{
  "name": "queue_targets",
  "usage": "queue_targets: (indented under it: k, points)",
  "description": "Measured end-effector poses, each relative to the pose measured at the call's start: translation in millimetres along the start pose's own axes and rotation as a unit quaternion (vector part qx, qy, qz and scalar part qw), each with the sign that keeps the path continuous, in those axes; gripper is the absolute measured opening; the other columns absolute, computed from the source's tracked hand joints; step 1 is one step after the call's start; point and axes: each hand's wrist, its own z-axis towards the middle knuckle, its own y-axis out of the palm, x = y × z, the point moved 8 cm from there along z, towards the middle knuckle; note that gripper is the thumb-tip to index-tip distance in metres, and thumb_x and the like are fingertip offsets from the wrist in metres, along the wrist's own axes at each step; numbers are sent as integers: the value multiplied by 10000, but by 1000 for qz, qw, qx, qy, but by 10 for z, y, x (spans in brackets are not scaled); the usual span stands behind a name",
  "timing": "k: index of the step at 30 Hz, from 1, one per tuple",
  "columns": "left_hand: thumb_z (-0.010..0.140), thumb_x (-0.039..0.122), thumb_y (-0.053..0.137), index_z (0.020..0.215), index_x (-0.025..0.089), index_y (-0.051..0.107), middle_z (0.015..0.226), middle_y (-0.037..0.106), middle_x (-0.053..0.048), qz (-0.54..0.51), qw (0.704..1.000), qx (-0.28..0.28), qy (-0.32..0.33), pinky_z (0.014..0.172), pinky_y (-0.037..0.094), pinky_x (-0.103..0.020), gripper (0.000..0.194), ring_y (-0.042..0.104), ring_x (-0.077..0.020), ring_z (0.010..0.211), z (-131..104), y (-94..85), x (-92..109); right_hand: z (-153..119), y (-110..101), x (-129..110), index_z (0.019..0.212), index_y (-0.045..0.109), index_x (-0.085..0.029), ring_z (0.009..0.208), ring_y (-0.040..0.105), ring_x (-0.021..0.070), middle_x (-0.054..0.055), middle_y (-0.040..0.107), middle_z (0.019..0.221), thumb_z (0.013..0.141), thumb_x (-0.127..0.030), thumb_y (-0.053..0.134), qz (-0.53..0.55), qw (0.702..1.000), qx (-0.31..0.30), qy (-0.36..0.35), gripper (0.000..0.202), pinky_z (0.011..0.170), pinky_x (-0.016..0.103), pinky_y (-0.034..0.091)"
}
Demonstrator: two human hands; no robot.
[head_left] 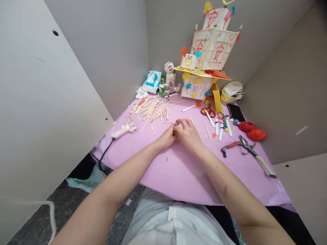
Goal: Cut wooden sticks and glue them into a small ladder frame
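As hands [188, 133] touch, tower [208, 56] bearing red “安”

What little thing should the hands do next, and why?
Maybe ease the right hand back slightly from the left hand: they are close together over the lilac tablecloth, hiding most of whatever is between them, so parting them would probably give a clearer look.

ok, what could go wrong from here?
The glue gun's cord droops over the table's edge beside the left forearm, which could snag it. The cutters lie with handles spread, right of the right forearm; a sideways sweep might catch them. Loose sticks beyond the left hand may scatter if brushed.
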Motion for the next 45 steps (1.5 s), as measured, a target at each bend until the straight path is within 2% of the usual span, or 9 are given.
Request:
queue_targets:
  k: [5,9,13,19,23,27,33,39,45]
  points:
    - [699,35,510,1064,126,505,888,632,-43,-8,1000,-13,-7,765,477,-301,376,597,-169,847,2,22,1,195,-167,12,828,644,-176,1042,458,286,128,594,1107,841,-129,517,32,998,-49,-33,136,819,396,414]
    - [770,98,486,1133,139,511,751,641,-7,-47,996,-76,-32,779,467,-300,366,615,-146,766,-29,103,7,412,-387,391,846,606,-182,756,537,189,43,623,792,845,-174,519,172,981,27,83,87,697,326,427]
    - [763,142,505,886,135,580,767,641,-30,-59,996,-66,-28,764,463,-300,143,606,-151,751,-39,71,33,379,-157,711,960,630,-172,745,572,164,61,643,928,794,-175,558,274,940,62,195,181,746,333,452]
    - [778,154,498,854,153,542,813,636,-19,-65,997,-31,-16,770,457,-273,88,599,-137,791,-26,77,-8,-62,22,607,961,690,-208,826,587,169,52,622,919,822,-230,552,362,912,51,187,198,735,313,463]
    - [799,169,506,1088,151,518,782,608,9,-28,1000,-3,-7,727,453,-258,290,579,-126,736,-36,78,-31,-235,64,518,950,690,-216,770,579,150,31,608,886,778,-215,614,402,895,46,190,188,698,292,469]
    - [787,107,479,1405,127,272,723,609,23,27,999,-10,-20,713,458,-265,652,579,-127,684,-55,87,-58,-233,157,486,943,685,-208,713,562,141,20,607,841,752,-190,639,383,904,30,186,197,694,298,459]
    - [798,130,511,1447,115,221,1100,652,-108,89,996,-11,-21,911,439,-333,711,613,-197,1004,-54,83,-35,-188,170,443,832,685,-189,701,554,132,16,612,805,783,-179,610,382,912,12,152,90,670,275,426]
    - [745,223,646,1099,172,628,1082,654,-81,156,987,24,0,911,432,-334,357,583,-223,1012,-104,-11,101,-182,160,465,845,688,-198,747,561,138,12,616,794,799,-173,585,368,918,19,145,115,707,270,416]
    - [771,300,623,795,171,715,766,701,-12,155,986,29,-52,720,451,-266,160,617,-176,760,-122,-89,-23,-218,204,509,774,675,-197,726,560,147,12,621,770,770,-198,611,365,911,31,190,64,692,280,422]
